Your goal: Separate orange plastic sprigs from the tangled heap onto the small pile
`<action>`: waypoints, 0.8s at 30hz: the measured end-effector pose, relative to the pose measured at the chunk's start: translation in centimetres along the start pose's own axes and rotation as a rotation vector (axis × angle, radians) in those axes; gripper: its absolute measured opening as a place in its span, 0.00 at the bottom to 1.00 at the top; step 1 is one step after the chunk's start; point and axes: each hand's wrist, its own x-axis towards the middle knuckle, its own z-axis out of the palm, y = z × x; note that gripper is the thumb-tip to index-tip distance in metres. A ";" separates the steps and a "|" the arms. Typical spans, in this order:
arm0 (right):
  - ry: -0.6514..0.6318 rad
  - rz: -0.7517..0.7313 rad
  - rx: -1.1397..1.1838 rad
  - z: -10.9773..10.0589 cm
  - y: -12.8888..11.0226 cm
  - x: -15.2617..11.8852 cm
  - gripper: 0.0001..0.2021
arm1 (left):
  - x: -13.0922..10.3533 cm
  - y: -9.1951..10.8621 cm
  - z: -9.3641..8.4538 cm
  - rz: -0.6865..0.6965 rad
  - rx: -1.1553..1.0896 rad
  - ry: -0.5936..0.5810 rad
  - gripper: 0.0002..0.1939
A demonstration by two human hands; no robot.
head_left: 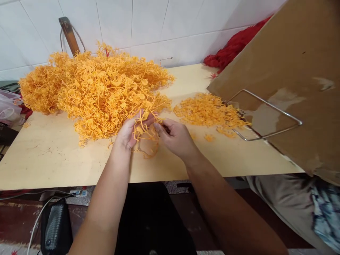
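My left hand (129, 131) is closed around a few orange plastic flower sprigs (142, 131), palm turned up, at the near edge of a large heap of the same orange sprigs (106, 92). Thin stems and small star-shaped heads dangle below its fingers. Just to the right, my right hand (175, 136) is closed with thumb and fingers pinched together at the stems. What exactly sits in that pinch is partly hidden by the fingers. A smaller, flatter pile of orange flower pieces (208, 109) lies right of my hands.
A big cardboard sheet (287, 71) leans along the right, with a bent metal wire frame (276, 104) before it. Red material (236, 44) lies behind it. The pale tabletop (61, 159) meets a tiled wall (148, 21). Below stand a black device (56, 226) and a power strip (79, 193).
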 end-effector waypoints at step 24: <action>-0.285 -0.329 0.120 1.4 -4.4 -7.1 0.08 | 2.4 -1.1 -0.3 0.333 0.020 0.356 0.06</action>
